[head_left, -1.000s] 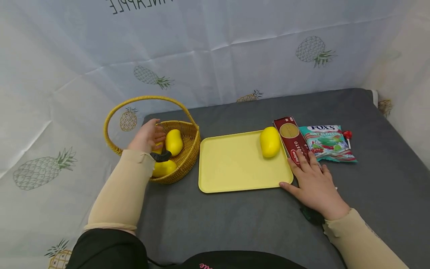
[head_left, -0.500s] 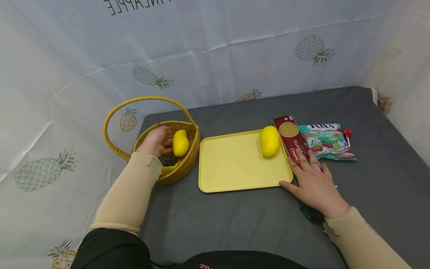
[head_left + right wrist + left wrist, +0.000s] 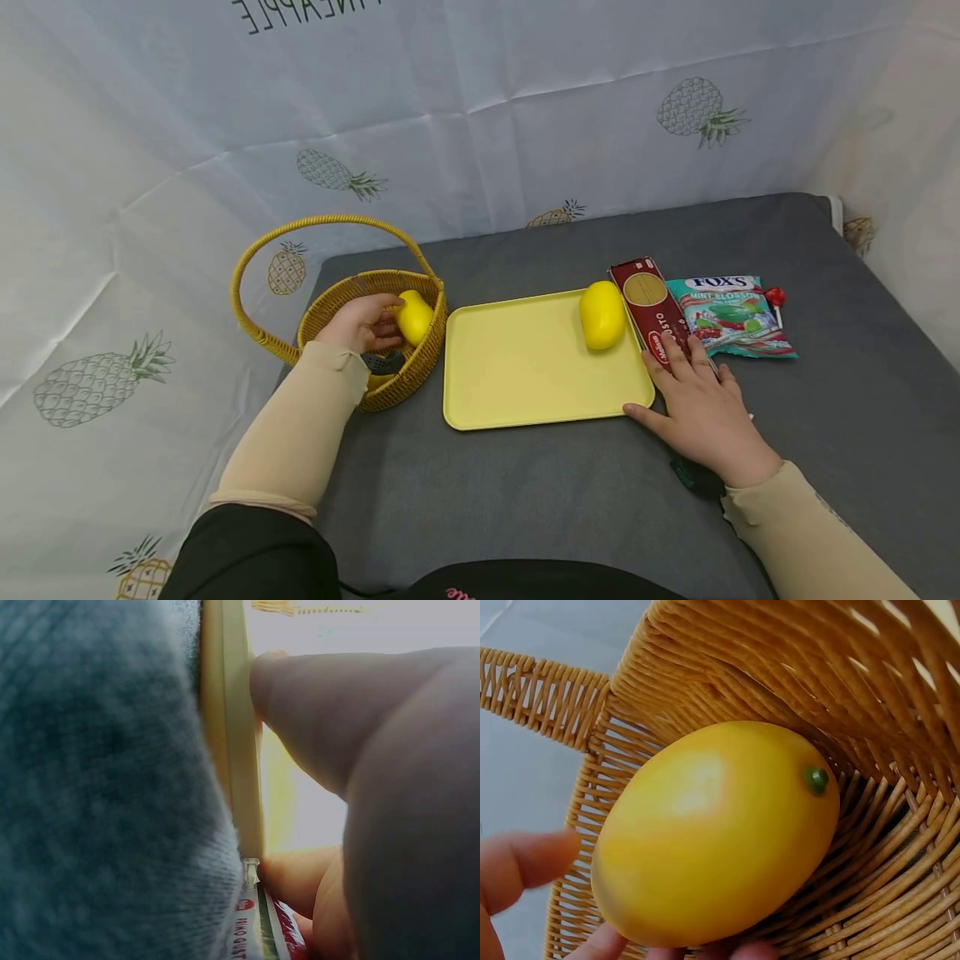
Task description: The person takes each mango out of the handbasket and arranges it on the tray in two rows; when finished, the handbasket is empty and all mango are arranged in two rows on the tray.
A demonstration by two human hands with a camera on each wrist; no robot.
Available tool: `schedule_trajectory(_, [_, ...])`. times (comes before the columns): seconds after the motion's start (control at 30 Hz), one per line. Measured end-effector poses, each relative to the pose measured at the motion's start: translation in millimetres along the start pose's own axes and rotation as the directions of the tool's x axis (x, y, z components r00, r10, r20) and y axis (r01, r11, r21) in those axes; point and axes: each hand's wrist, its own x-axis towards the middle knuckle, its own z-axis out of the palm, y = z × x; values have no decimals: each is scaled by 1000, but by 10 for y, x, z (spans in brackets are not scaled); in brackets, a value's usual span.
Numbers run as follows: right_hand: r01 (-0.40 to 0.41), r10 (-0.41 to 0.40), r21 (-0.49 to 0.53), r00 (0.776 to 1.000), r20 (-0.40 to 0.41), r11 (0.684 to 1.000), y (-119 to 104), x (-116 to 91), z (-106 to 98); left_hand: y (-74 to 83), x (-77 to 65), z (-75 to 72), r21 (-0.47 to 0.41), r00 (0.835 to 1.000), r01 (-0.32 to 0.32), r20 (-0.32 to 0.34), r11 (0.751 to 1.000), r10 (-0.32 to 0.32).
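My left hand (image 3: pixel 360 323) reaches into the wicker basket (image 3: pixel 333 296), its fingers around a yellow mango (image 3: pixel 414 318) that leans against the basket's right wall. In the left wrist view the mango (image 3: pixel 712 832) shows a green stem end; several fingertips touch its lower edge, and the thumb (image 3: pixel 532 859) stands just off its left side. Fingers spread, my right hand (image 3: pixel 705 421) rests with its fingertips on a dark red box (image 3: pixel 652 304) and its thumb at the corner of the yellow tray (image 3: pixel 517 367). A second mango (image 3: pixel 602 315) lies on the tray.
A teal FOX'S candy bag (image 3: pixel 731 317) and a red lollipop (image 3: pixel 776 298) lie right of the box. The basket's tall handle (image 3: pixel 330 220) arches over its opening. More yellow fruit (image 3: pixel 378 381) shows low in the basket. A pineapple-print curtain (image 3: pixel 480 150) hangs behind the grey table (image 3: pixel 525 500).
My left hand has moved rightward and deeper into the basket, and the mango beside it has shifted right and tilted against the wall. My right hand has stayed in place.
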Motion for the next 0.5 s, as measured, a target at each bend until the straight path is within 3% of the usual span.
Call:
schedule_trajectory(0.17, [0,0,3,1000,4,1000,-3,1,13,-9,21,27,68,999,-19,46,998,16])
schedule_trajectory(0.33, [4,-4,-4,1000,0,1000,-2,8,14,33,4,30,177,998,-56,42,983,49])
schedule_trajectory(0.5, [1,-1,-14,1000,-7,1000,2,14,12,87,-43,19,185,994,-104,51,977,96])
